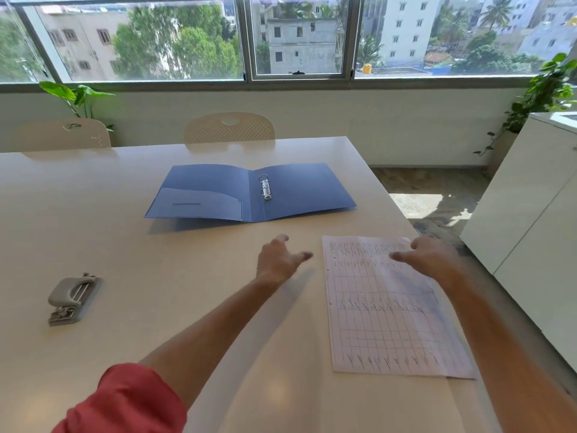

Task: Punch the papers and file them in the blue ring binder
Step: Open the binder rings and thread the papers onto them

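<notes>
Head view. Both bare arms reach forward over a white table (109, 214).

Left hand (279, 260): fingers spread and relaxed, thumb up, holding nothing. Cannot tell whether it touches the tabletop or hangs just above it. Red sleeve (125, 401) pushed up on that arm.

Right hand (427, 257): fingers extended and loose, nothing pinched, over the far right corner of the papers (387, 310). Fingertips blurred; contact with the top sheet cannot be told.

Papers: a thin stack of gridded sheets with handwritten marks, lying flat, just right of the left hand and running from under the right hand back along the right forearm toward the person. A lower sheet peeks out along the right and near edges. Stack sits close to the table's right edge.

Blue ring binder (296, 192): lying open and flat, beyond both hands, nearer the left one, apart from the papers. Metal rings (265, 187) stand at the spine; whether they are closed or open is too small to tell. Left inner cover has a clear pocket (199, 201).

Hole punch (73, 300): grey, well to the left of the left hand, alone on the table, untouched.

Beyond the binder: two pale chairs (229, 128) at the far table edge, windows (187, 39), potted plants (543, 89), white cabinet (530, 214) right of the right hand.
</notes>
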`<control>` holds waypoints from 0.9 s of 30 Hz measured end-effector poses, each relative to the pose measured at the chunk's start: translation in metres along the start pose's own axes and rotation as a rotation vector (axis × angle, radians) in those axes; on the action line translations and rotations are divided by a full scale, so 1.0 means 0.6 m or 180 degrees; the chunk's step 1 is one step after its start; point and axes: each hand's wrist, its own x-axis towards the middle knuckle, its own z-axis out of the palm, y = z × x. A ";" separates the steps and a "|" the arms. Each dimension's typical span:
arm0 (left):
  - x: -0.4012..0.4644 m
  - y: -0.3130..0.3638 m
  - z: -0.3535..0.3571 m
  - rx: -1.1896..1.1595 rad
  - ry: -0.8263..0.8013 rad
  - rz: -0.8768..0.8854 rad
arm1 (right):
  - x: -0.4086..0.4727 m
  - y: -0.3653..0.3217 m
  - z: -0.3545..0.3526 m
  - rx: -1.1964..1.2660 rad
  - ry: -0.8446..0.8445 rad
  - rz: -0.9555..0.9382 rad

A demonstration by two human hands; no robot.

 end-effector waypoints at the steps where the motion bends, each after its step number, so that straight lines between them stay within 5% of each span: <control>1: 0.012 -0.008 -0.015 -0.0059 0.0183 -0.0078 | 0.011 -0.010 0.003 0.0056 0.0011 -0.0070; 8: 0.087 -0.067 -0.132 -0.0278 0.1392 -0.0347 | 0.096 -0.086 0.018 0.0418 0.0185 -0.0309; 16: 0.161 -0.149 -0.252 0.0607 0.2018 0.0074 | 0.179 -0.177 0.046 0.0940 0.0502 -0.0333; 20: 0.193 -0.201 -0.303 0.1038 0.2088 -0.0319 | 0.215 -0.208 0.058 0.1036 0.0623 -0.0186; 27: 0.234 -0.284 -0.345 -0.0827 0.2229 -0.1628 | 0.270 -0.224 0.087 0.1292 0.0471 0.0165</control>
